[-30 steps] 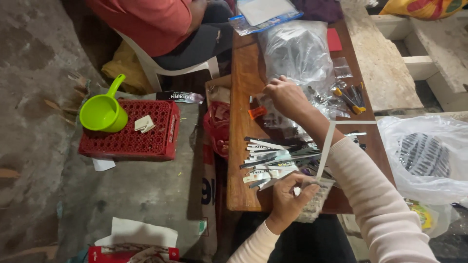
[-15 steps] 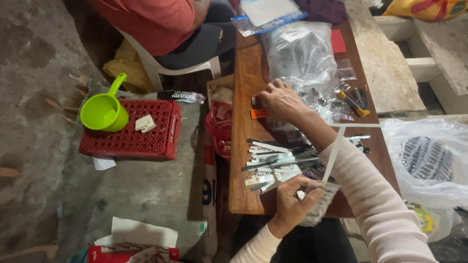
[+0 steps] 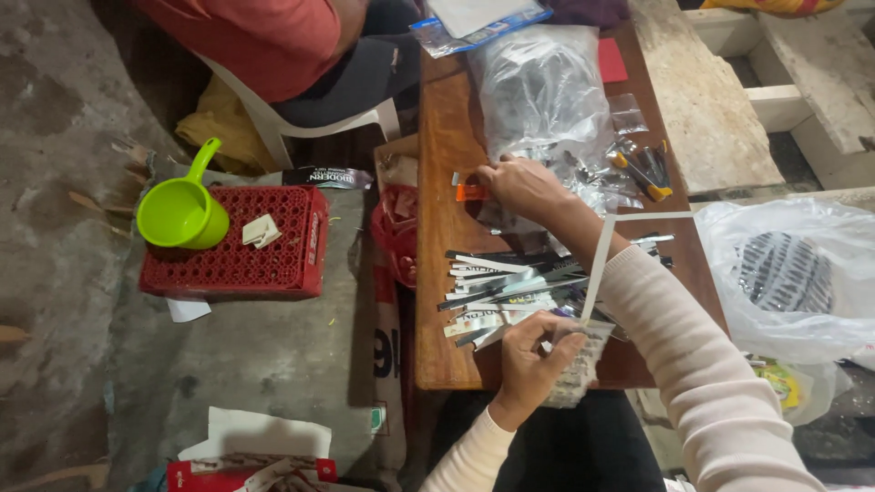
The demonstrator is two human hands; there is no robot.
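Left hand: left hand near table's front edge, fingers curled round a small clear plastic packet w/ dark printed contents; a thin white paper strip rises from that grip toward the right forearm.
Right hand: right hand stretched across the long brown wooden table, fingers bent down onto a small orange plastic piece at the table's left side. Touching it; can't tell if it's actually pinched.
Work items: heap of narrow black-and-white printed strips lies mid-table, betw. the two hands. Packet sits just in front of the heap, at the edge.
Around: big clear plastic bag of dark small parts beyond the right hand; yellow-handled tools to its right. Off-table: red plastic crate on floor w/ lime-green plastic scoop on top. Another person in a red top on a white plastic chair at the far end.
Step (judged): looks like packing, packet held ready while the right fetches the orange piece.
Next move needs: secure pinch on the orange piece, carry back over the strips w/o scattering them, packet mouth kept open.
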